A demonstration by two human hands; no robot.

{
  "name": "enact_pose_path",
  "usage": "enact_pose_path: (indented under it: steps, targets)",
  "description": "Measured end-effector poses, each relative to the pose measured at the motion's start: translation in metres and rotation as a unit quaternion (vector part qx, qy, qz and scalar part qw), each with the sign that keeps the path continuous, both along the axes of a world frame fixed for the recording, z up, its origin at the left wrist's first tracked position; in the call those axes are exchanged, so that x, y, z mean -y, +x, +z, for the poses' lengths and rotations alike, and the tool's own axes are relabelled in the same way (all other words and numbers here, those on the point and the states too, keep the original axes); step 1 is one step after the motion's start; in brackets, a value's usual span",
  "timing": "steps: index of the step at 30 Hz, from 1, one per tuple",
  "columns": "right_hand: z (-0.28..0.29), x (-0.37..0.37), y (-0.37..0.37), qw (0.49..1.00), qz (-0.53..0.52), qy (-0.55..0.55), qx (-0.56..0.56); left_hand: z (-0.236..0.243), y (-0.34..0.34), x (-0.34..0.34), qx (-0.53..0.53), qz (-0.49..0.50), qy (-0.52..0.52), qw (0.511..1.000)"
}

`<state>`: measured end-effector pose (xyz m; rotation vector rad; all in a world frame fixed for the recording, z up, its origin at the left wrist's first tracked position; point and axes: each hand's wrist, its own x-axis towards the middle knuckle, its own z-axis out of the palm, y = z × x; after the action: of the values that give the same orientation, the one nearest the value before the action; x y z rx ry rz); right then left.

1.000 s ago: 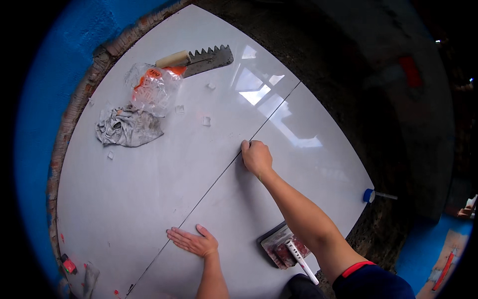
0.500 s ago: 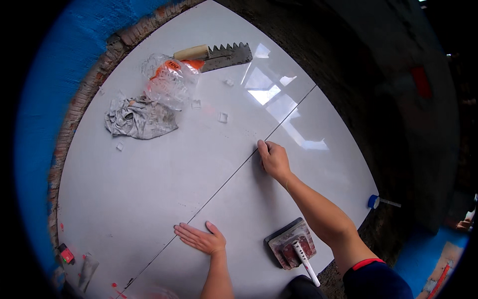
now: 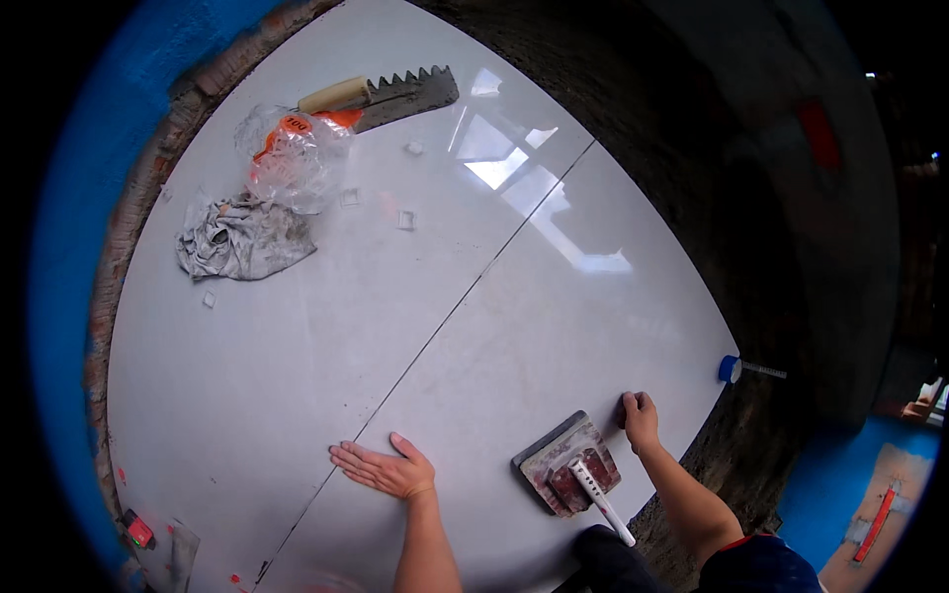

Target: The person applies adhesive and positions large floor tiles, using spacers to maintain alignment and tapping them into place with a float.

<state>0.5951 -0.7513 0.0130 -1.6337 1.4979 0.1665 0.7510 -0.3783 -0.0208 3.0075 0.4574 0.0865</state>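
Two large pale glossy tiles [image 3: 474,356] lie side by side with a dark narrow seam [image 3: 415,358] between them. My left hand [image 3: 386,466] lies flat on the tile, fingers stretched together and thumb apart, fingertips across the seam. My right hand [image 3: 639,420] is closed, its fingers curled, over the right tile close to the near right edge; whatever it may hold is hidden. Just left of it sits a square-padded tool [image 3: 565,465] with a white perforated handle. A blue-ended piece [image 3: 730,370] with a ridged stem stands at the tile's right corner.
At the far left lie a notched trowel [image 3: 405,99] with a wooden handle, a clear plastic bag [image 3: 292,163] with orange print, and a crumpled grey rag [image 3: 242,240]. Several small clear clips [image 3: 406,219] are scattered nearby. A red device [image 3: 138,529] sits near left. Dark rough mortar [image 3: 761,296] borders the right.
My right hand has moved from the seam back toward me and to the right, beside the padded tool. My left hand stays flat at the seam. The view has shifted slightly.
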Motion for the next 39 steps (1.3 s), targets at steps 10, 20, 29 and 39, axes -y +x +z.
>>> enact_pose_path:
  steps: [10, 20, 29, 39]
  targets:
    - [0.08, -0.04, -0.182, 0.965, 0.087, 0.057, -0.242, -0.023, -0.013, -0.003, 0.011, -0.019, 0.018, 1.0]
    - [0.042, -0.016, 0.018, 0.984, 0.042, 0.011, 0.175, 0.001, -0.007, 0.001, 0.023, -0.008, -0.012, 1.0]
    - [0.067, -0.105, 0.522, 0.828, 0.022, 0.39, 0.402, 0.011, 0.0, -0.002, -0.02, -0.004, -0.052, 0.998]
    - [-0.015, -0.148, 0.683, 0.87, -0.097, 0.334, 0.349, 0.023, 0.009, -0.007, -0.065, 0.008, -0.097, 0.993]
